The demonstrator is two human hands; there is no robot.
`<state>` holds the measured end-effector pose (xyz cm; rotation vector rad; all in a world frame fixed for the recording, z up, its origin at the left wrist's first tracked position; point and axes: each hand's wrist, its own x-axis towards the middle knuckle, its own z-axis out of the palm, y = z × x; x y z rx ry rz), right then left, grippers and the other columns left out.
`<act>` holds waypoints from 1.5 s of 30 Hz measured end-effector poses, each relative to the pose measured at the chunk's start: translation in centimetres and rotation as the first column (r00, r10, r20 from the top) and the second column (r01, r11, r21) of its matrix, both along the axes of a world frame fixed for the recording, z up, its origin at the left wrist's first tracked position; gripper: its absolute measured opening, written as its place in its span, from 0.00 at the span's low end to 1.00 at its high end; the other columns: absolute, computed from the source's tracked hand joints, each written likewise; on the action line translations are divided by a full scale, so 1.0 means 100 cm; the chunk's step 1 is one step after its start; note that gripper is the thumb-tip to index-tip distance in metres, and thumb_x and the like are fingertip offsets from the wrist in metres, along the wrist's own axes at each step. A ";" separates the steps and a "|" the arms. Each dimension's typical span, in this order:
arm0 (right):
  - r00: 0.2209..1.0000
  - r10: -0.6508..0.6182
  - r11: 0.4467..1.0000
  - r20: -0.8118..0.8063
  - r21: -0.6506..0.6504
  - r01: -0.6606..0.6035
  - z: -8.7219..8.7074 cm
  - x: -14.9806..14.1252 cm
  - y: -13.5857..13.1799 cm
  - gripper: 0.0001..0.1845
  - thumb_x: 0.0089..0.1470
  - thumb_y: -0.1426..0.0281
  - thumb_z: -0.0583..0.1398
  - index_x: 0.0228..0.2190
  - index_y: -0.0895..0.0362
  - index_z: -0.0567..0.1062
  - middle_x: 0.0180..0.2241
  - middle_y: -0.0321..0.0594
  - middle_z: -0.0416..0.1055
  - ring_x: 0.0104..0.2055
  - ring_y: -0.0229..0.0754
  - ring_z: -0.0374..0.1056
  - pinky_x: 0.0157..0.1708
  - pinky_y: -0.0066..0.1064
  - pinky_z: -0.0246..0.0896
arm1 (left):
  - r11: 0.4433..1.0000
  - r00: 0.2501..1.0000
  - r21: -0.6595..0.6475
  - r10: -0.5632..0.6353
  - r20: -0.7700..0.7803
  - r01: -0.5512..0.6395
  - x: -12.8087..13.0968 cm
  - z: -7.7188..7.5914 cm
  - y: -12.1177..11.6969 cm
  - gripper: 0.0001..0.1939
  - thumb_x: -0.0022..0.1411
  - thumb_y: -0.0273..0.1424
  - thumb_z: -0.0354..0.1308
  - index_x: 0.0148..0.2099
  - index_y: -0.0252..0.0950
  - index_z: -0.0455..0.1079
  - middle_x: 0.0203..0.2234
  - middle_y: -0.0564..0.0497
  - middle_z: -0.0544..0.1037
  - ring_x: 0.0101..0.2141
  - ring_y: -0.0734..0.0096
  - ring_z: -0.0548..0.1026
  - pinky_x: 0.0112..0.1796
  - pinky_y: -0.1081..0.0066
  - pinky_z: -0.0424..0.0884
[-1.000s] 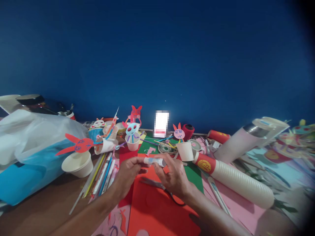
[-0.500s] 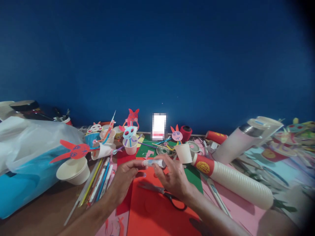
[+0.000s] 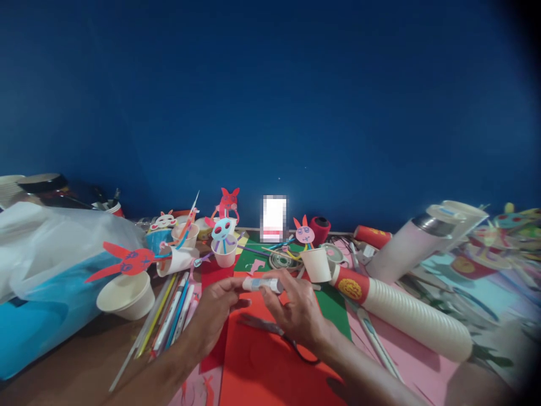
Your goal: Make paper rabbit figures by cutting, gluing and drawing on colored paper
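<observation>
Holding a white tube (image 3: 262, 283), likely a glue stick, crosswise between both hands above red paper (image 3: 270, 369).
Pinching its left end with the left hand (image 3: 217, 301), thumb and index finger nearly closed; gripping its right end with the right hand (image 3: 296, 299), fingers curled round. Scarcely changed from half a second ago, bar a slight turn of the tube; so still at the handling, with nothing put down. Beneath, partly hidden by the right hand, scissors (image 3: 258, 323); beyond, a paper cup (image 3: 316, 266); leftward, markers (image 3: 176, 310) on the counter (image 3: 76, 366).
</observation>
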<state>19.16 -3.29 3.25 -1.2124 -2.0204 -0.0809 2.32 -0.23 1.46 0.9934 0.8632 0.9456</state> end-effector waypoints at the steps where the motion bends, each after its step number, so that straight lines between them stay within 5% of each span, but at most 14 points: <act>1: 1.000 0.007 1.000 -0.029 -0.015 -0.007 0.001 0.000 0.000 0.08 0.56 0.68 0.51 0.36 0.56 0.68 0.29 0.41 0.71 0.25 0.37 0.67 0.24 0.25 0.57 | 1.000 1.000 0.021 -0.001 -0.018 0.001 0.000 -0.001 0.000 0.15 0.49 0.22 0.52 0.39 0.34 0.74 0.35 0.46 0.78 0.36 0.66 0.73 0.40 0.66 0.68; 12: 0.984 0.002 0.983 -0.180 -0.179 -0.035 0.011 0.002 0.001 0.09 0.54 0.68 0.51 0.34 0.59 0.68 0.21 0.37 0.70 0.22 0.37 0.66 0.24 0.26 0.57 | 0.986 0.982 0.154 0.083 -0.169 -0.057 0.000 0.001 0.002 0.13 0.47 0.20 0.51 0.31 0.35 0.75 0.32 0.49 0.78 0.35 0.66 0.73 0.37 0.67 0.70; 30: 0.988 0.029 0.987 -0.150 -0.150 -0.052 0.005 -0.001 0.001 0.08 0.54 0.68 0.52 0.34 0.58 0.68 0.21 0.36 0.69 0.20 0.35 0.63 0.22 0.25 0.54 | 1.000 0.999 0.011 0.012 -0.051 -0.011 -0.003 -0.001 0.002 0.16 0.48 0.21 0.50 0.38 0.34 0.74 0.34 0.46 0.77 0.32 0.69 0.72 0.36 0.69 0.68; 45: 0.975 0.012 0.982 -0.221 -0.179 -0.053 0.013 0.006 0.004 0.07 0.55 0.69 0.51 0.35 0.57 0.67 0.21 0.35 0.69 0.20 0.35 0.64 0.22 0.24 0.55 | 0.994 0.974 0.072 0.095 -0.207 -0.081 0.000 0.002 0.001 0.14 0.44 0.21 0.51 0.32 0.34 0.74 0.32 0.48 0.77 0.29 0.70 0.72 0.34 0.69 0.67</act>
